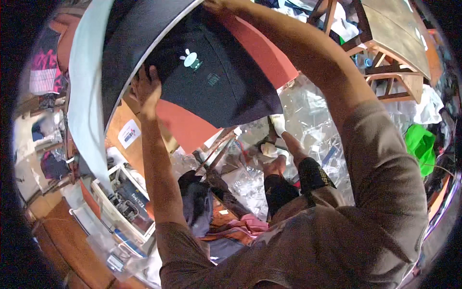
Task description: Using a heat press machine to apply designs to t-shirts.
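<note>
Above the person's head, a dark navy garment spreads over a red-orange board; that board is the landmark. Garment covers most of the board, with a small white-and-green print near its middle; bare board shows at the upper right edge and below the garment's lower left hem. Left of the board: a curved black panel with a pale grey-white cover outside it. Far right of the board: a wooden worktop on a timber frame. Below the board: a floor littered with clear plastic bags, the person's legs, and a green bag off to the right. Below-left of the board: a white crate of dark parts. Left hand: fingers spread wide, palm flat against the garment's left edge. Right hand: at the board's top edge, cut off by the frame; grip cannot be told.
</note>
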Demonstrator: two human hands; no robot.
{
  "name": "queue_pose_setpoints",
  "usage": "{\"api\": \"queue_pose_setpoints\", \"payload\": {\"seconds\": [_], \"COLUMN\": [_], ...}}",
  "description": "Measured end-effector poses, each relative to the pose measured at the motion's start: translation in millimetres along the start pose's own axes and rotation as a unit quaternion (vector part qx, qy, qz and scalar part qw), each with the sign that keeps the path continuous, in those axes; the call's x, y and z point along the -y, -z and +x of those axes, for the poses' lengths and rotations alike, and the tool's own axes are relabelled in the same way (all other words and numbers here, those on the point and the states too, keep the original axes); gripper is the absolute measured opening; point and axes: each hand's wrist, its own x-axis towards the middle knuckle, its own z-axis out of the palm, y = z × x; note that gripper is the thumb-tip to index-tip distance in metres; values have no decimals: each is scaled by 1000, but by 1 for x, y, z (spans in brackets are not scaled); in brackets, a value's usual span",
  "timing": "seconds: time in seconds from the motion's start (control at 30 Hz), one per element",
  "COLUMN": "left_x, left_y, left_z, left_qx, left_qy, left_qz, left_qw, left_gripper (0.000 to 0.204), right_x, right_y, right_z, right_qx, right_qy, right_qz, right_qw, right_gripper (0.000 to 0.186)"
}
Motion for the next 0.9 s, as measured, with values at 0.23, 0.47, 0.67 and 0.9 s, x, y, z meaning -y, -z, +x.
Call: {"api": "queue_pose_setpoints", "payload": {"seconds": [0.23, 0.47, 0.67, 0.9], "left_x": [-49, -68, -129, -157], "left_y": [54, 71, 66, -1], "left_z": [-121, -158, -269, -272], "left_qx": [74, 35, -138, 105], "left_qy": [-58, -54, 160, 379], "left_qz": [-6, -57, -322, -602], "left_qw": [996, 996, 923, 695], "left_gripper": [68, 69, 32, 41], "right_x": [42, -1, 74, 117], "right_y": [78, 127, 150, 129], "right_z": [-139, -170, -257, -278], "right_qx": [176, 110, 5, -31], "right_qy": [210, -98, -295, -284], "right_qz": [-13, -101, 182, 45], "right_qw": [962, 984, 938, 957], "right_gripper": [58, 61, 85, 79]}}
